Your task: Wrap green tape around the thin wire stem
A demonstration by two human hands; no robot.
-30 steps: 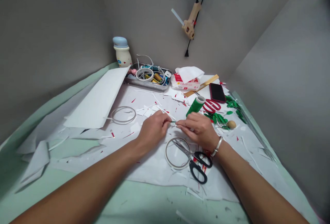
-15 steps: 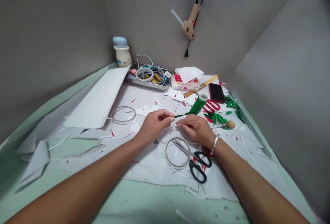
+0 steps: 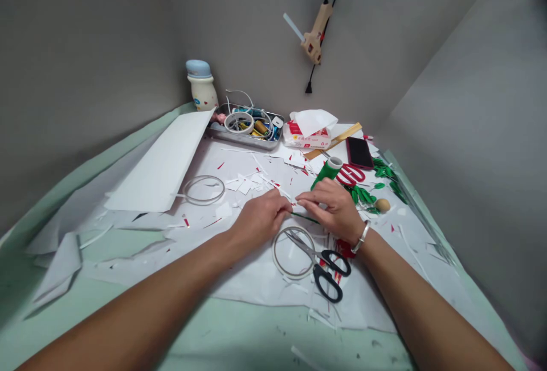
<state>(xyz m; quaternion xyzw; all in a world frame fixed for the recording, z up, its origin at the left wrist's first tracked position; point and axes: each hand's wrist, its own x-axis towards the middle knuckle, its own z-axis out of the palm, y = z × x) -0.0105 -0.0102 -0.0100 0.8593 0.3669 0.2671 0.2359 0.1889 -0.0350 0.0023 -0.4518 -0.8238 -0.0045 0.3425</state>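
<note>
The fingers (image 3: pixel 284 204) of the left hand (image 3: pixel 260 218) pinch a thin green strand (image 3: pixel 306 217), which runs from their tips toward the lower right of the frame, under the right hand (image 3: pixel 330 208). That hand's fingers curve down close over it; whether they grip it cannot be told. If the pinch loosens, the strand could slip free, and a knock from the right hand could tip the green tape roll (image 3: pixel 327 171), tilted just above it. The scissors (image 3: pixel 317 274) lying just below, blades across a clear tape ring (image 3: pixel 274 254), could snag a wrist. Beyond lie red scissors (image 3: pixel 342 177), green leaves (image 3: pixel 363 194) and, upper centre, a metal tray (image 3: pixel 243 142).
</note>
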